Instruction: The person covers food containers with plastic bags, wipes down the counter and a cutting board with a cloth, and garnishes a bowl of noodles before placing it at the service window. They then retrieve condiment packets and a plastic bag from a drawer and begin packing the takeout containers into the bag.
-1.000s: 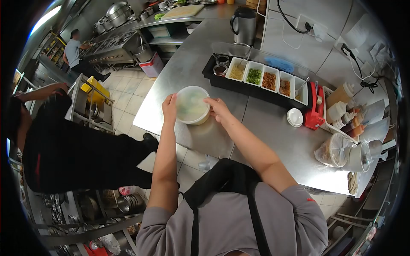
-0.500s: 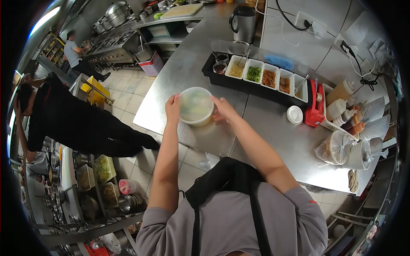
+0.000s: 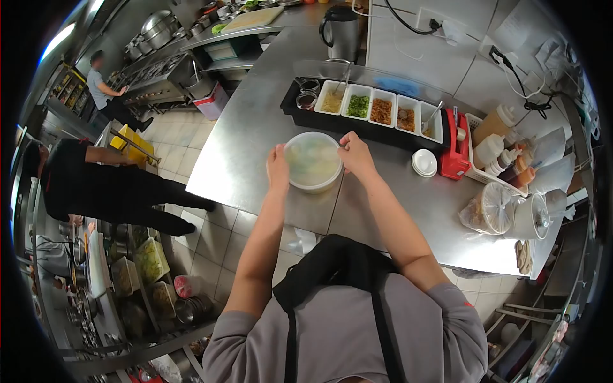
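Note:
A round plastic takeout bowl with a translucent lid is between my two hands over the steel counter. Pale and green contents show dimly through the lid. My left hand grips the left side of the rim, thumb on top at the lid's edge. On the opposite side, my right hand has its fingers bent and pinched at the upper right edge of the lid. The undersides of the fingers are hidden.
Behind the bowl stands a black topping rack with several white tubs. To its right are a red dispenser, small white lids and a basket of sauce bottles. A person in black stands at left, another person by the stove.
My right hand has shifted from the bowl's right side up to the lid's edge, its fingers now drawn together there. The person in black has turned and stands more upright. The view has shifted slightly.

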{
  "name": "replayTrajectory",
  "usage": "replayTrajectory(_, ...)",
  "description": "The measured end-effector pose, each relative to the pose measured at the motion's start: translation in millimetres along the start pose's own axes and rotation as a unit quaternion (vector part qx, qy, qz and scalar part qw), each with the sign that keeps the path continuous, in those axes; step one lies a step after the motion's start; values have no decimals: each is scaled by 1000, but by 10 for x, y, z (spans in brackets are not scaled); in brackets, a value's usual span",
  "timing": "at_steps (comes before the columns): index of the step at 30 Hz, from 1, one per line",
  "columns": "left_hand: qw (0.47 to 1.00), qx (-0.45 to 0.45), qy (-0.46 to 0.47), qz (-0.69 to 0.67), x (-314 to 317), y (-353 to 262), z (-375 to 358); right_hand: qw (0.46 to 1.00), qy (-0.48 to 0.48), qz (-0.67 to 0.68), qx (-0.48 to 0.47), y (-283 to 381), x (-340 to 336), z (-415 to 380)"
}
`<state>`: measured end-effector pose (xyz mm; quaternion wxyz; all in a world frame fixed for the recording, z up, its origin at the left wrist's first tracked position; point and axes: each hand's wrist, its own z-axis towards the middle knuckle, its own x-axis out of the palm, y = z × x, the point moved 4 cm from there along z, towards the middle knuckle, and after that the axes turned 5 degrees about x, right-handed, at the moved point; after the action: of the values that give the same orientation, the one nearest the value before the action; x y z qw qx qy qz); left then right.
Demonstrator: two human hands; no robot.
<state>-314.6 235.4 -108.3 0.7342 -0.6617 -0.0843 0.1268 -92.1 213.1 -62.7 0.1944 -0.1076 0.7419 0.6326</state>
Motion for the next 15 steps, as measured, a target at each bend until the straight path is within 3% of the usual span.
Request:
replayTrajectory(4,998,7,6,55,225,-139,-179,982,-87,-121,-120,85,-175,-167)
replayTrajectory(7,995,2,21,101,379,-185,-276,918,-76,-266,-284,281,-141,-470)
replayTrajectory(9,992,7,40,121,454,-166,-316,882,-47,-263,-387,296,47,-736)
replayTrajectory(12,977,68,56,197,576,-143,-370,859,-54,-301,-410,138,133,-916)
replayTrajectory(15,928,166,52,330,690,-358,-588,881,-70,-337,-324,-84,-158,-869)
